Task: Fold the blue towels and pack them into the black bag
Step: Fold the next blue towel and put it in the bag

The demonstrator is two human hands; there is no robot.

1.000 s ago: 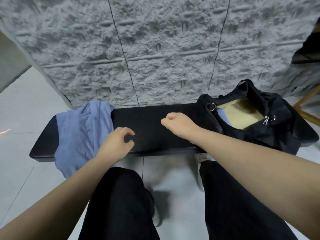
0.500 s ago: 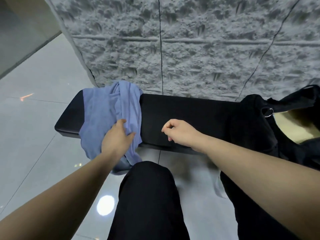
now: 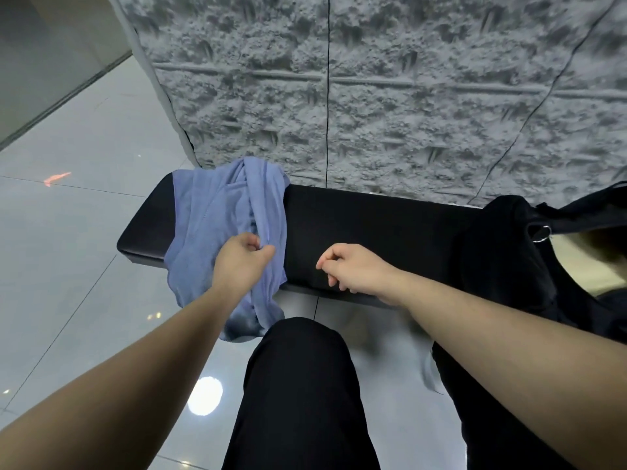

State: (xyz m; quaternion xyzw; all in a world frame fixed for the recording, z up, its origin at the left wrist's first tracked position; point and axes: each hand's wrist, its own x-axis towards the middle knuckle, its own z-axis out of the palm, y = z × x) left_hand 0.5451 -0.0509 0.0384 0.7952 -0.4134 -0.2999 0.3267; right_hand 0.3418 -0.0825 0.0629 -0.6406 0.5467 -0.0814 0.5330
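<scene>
While its thumb and curled fingers (image 3: 263,250) pinch a fold of the blue towel (image 3: 224,215), the left hand (image 3: 239,262) rests on that crumpled cloth, which drapes over the black bench (image 3: 366,228). Loosely curled and holding nothing, the right hand (image 3: 356,271) hovers over the bench. At the bench's right end sits the black bag (image 3: 509,252).

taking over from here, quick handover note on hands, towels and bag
Left hand: pinching a fold of the blue towel.
Right hand: empty, fingers loosely curled, over the black bench.
Towel: crumpled on the bench's left end, partly hanging off the front edge.
Black bag: open, on the right end.
Done: nothing folded here.
Left: spread, fold, pack the towel.
</scene>
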